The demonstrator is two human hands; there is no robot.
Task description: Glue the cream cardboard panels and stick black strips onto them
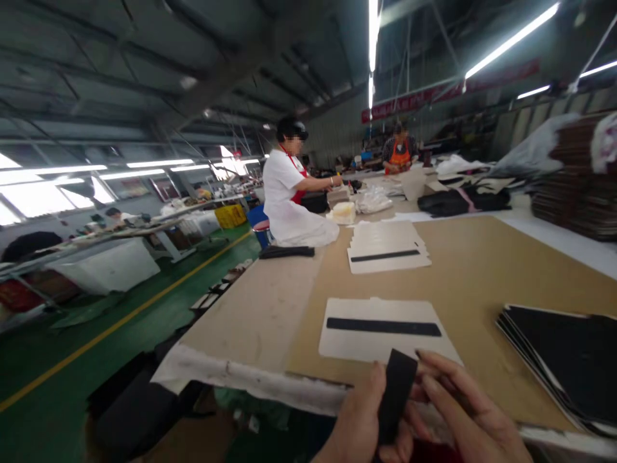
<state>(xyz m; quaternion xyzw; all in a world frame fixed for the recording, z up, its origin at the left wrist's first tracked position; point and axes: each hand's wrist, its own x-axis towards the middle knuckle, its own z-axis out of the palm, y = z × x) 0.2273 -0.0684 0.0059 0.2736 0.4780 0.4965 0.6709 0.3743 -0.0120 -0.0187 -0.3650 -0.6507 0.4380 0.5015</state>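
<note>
My left hand point(359, 418) is closed around a narrow black strip point(398, 392), which stands tilted upright between thumb and fingers at the table's front edge. Close beside the strip's right side is my right hand point(470, 408), its fingers stretched out and apart; whether a fingertip touches the strip is hard to tell. Just beyond both hands lies a white panel point(380, 347) with a black band point(383, 326) across it. Farther back, several similar white panels point(385, 238) overlap in a stack, the front one also bearing a black band.
Black-topped sheets point(563, 360) are piled at the right of the brown-covered table point(486, 270). Black strips point(286, 252) lie at the left edge. A co-worker in white point(284, 193) works at the far left side, another in an orange apron point(400, 154) behind. Brown stacks point(578, 180) rise at right.
</note>
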